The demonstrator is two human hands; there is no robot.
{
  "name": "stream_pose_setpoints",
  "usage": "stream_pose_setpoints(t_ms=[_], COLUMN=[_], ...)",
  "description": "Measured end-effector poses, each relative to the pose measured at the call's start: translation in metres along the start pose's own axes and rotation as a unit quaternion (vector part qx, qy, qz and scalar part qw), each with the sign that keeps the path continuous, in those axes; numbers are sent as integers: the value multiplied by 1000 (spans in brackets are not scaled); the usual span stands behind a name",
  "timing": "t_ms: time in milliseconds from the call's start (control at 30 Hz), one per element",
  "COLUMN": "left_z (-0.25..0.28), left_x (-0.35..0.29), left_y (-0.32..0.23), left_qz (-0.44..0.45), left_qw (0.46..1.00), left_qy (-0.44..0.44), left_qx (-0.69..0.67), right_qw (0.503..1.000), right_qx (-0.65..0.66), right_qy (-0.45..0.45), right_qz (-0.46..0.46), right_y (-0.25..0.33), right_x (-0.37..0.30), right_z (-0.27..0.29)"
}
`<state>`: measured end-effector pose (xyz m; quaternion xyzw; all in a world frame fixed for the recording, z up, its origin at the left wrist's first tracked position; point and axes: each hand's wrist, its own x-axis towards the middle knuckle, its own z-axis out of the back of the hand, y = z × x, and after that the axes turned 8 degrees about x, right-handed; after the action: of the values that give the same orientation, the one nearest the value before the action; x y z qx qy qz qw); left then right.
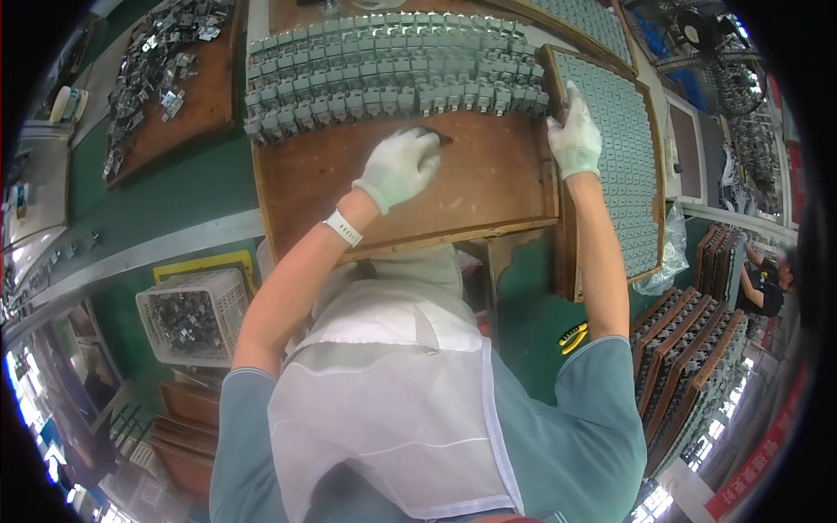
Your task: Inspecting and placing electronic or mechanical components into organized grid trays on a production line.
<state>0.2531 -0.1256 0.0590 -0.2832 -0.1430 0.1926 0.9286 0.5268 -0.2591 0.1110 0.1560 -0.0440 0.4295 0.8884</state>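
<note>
My left hand [402, 166], in a white glove, is over the bare front part of a brown wooden board [349, 187]. Its fingers are curled, and a small dark thing [443, 138] shows at the fingertips; its kind is not clear. My right hand [575, 139], also gloved, reaches to the left edge of a wooden-framed tray [565, 253] packed with flat grey parts [623, 166]. Its fingers are drawn together there, and what they grip is hidden. Rows of grey metal parts [392, 74] stand along the far half of the board.
A heap of shiny metal pieces [166, 65] lies on another board at the far left. Below left is a white crate [196, 318] of small parts. Yellow-handled pliers [573, 336] lie to the right. Stacked loaded trays [689, 349] stand near another person [764, 283].
</note>
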Motion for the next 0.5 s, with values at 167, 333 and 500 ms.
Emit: stream_pose_setpoints(t_ms=[167,333,500], left_z=[-22,-49,-46], left_x=[34,81,68], left_y=[-17,-36,-30], left_qz=[-125,30,-14], left_qw=[989,993,993], left_qy=[-24,5,-13], left_qx=[-78,-115,-117], right_qw=[983,909,916], right_qx=[174,397,356], right_qy=[-42,28,102], right_qz=[40,122,153], right_y=[53,96,178], right_x=[49,112,155], right_z=[46,40,34])
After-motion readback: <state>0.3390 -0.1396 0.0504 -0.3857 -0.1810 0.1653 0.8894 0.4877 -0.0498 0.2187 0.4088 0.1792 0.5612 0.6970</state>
